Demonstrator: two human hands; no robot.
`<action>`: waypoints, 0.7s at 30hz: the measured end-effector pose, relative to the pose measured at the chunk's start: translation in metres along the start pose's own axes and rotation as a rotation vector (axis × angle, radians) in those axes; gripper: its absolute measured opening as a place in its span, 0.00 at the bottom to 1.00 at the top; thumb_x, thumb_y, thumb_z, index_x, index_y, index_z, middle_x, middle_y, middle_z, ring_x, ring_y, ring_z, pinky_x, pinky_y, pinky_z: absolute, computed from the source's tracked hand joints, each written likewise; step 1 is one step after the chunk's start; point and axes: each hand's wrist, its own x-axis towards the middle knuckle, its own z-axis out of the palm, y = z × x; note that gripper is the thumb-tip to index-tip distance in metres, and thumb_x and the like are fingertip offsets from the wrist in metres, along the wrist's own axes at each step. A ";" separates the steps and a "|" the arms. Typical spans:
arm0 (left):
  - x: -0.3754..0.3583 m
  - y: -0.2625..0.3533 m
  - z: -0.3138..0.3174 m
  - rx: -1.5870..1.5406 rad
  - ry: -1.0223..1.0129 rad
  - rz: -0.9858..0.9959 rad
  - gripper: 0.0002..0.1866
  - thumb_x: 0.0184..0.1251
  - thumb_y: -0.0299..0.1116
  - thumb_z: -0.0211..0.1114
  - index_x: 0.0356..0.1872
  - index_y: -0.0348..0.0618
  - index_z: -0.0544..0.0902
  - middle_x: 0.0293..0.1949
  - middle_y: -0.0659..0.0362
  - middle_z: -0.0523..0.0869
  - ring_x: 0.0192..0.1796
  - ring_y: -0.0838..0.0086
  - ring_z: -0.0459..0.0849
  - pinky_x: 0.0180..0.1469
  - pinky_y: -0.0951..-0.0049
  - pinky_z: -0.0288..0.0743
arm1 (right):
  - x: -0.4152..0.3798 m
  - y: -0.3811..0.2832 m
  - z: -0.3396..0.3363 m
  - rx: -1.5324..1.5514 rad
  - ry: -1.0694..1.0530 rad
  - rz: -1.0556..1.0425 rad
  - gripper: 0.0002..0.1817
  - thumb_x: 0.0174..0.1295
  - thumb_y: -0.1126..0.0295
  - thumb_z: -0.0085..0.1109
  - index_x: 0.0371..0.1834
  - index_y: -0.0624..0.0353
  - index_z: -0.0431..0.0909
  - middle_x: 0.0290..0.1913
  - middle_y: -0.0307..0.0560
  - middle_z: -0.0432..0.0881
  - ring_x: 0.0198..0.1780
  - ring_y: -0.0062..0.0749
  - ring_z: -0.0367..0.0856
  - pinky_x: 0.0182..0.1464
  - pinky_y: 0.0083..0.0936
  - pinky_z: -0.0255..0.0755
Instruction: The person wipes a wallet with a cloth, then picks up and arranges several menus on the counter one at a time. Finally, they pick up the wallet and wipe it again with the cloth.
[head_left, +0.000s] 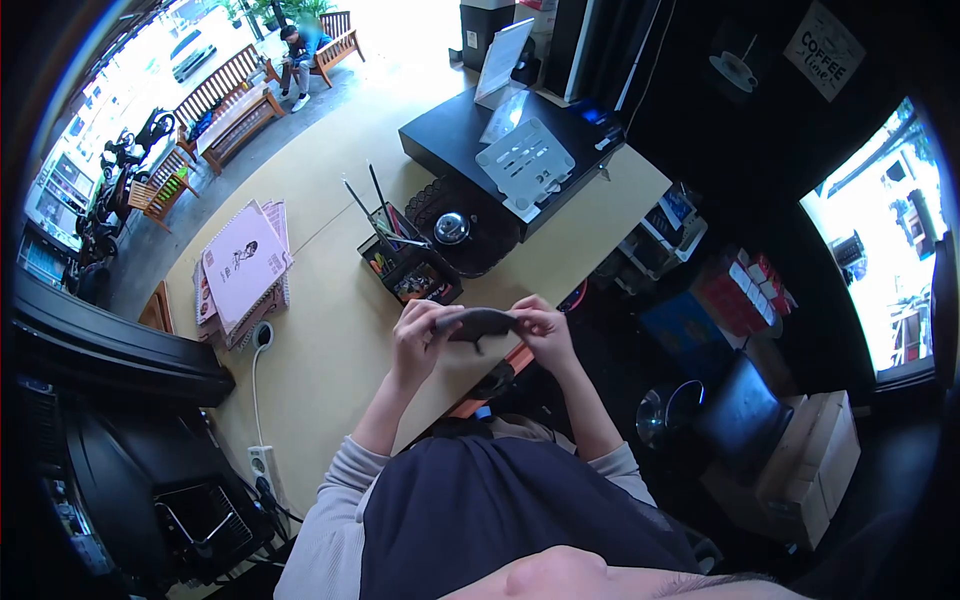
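Note:
A dark grey, flat, curved piece (478, 323) with a thin strip hanging below it is stretched between my two hands over the counter's near edge; its exact kind is hard to make out. My left hand (418, 330) pinches its left end, fingers closed. At the right end, my right hand (538, 326) grips the edge between thumb and fingers. Just beyond my left hand stands a black desk organizer (415, 270) with pens and sticks. Beside that, a silver domed call bell (452, 229) rests on a dark lacy mat (485, 258).
On the wooden counter (330, 380), a stack of pink spiral-bound menus (245, 262) lies at left, near a white-corded socket (262, 335). A black cash drawer (460, 140) carries a grey stand (525, 165). Cardboard boxes (815, 465) stand at right. Outside, a person (300, 60) sits on a bench.

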 end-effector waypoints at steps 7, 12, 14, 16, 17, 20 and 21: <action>-0.047 -0.025 -0.007 0.245 -0.496 0.180 0.15 0.36 0.42 0.72 0.27 0.48 0.84 0.26 0.61 0.81 0.35 0.70 0.78 0.39 0.70 0.72 | -0.013 0.015 -0.025 -0.604 -0.140 -0.063 0.16 0.40 0.83 0.50 0.34 0.58 0.81 0.38 0.43 0.76 0.42 0.35 0.73 0.43 0.26 0.68; -0.068 -0.040 -0.025 0.191 -0.322 0.057 0.13 0.49 0.43 0.64 0.26 0.43 0.82 0.25 0.58 0.81 0.34 0.66 0.79 0.39 0.69 0.72 | -0.029 0.017 0.039 -0.777 -0.189 -0.124 0.24 0.52 0.68 0.50 0.54 0.65 0.66 0.58 0.56 0.66 0.61 0.45 0.61 0.62 0.33 0.54; -0.069 -0.046 -0.038 0.241 -0.121 -0.006 0.09 0.51 0.38 0.62 0.25 0.44 0.82 0.27 0.58 0.82 0.34 0.66 0.79 0.39 0.68 0.72 | -0.041 0.023 0.082 -1.050 -0.257 -0.193 0.29 0.55 0.60 0.48 0.59 0.64 0.60 0.63 0.55 0.58 0.65 0.47 0.53 0.65 0.37 0.45; -0.070 -0.048 -0.056 0.275 -0.075 -0.056 0.10 0.55 0.38 0.58 0.26 0.43 0.82 0.27 0.57 0.82 0.35 0.65 0.79 0.40 0.68 0.71 | -0.046 0.026 0.111 -0.993 -0.399 -0.263 0.31 0.56 0.57 0.47 0.61 0.62 0.58 0.64 0.53 0.55 0.66 0.46 0.50 0.65 0.39 0.44; -0.073 -0.050 -0.065 0.286 -0.020 -0.081 0.11 0.56 0.38 0.56 0.26 0.43 0.82 0.27 0.57 0.81 0.36 0.64 0.79 0.40 0.67 0.71 | -0.052 0.024 0.121 -0.948 -0.492 -0.315 0.30 0.56 0.57 0.47 0.61 0.61 0.58 0.65 0.52 0.55 0.66 0.45 0.50 0.66 0.38 0.44; -0.088 -0.055 -0.093 0.341 0.058 -0.140 0.15 0.61 0.38 0.50 0.26 0.41 0.81 0.27 0.55 0.81 0.37 0.62 0.78 0.41 0.67 0.71 | -0.061 0.018 0.130 -0.877 -0.641 -0.367 0.30 0.56 0.59 0.47 0.61 0.60 0.58 0.65 0.49 0.55 0.67 0.42 0.50 0.66 0.36 0.44; -0.095 -0.059 -0.101 0.356 0.108 -0.186 0.15 0.62 0.37 0.49 0.26 0.41 0.81 0.27 0.55 0.81 0.37 0.62 0.78 0.41 0.67 0.71 | -0.060 0.017 0.129 -0.865 -0.685 -0.372 0.29 0.56 0.60 0.47 0.61 0.59 0.58 0.65 0.48 0.55 0.67 0.41 0.51 0.66 0.36 0.45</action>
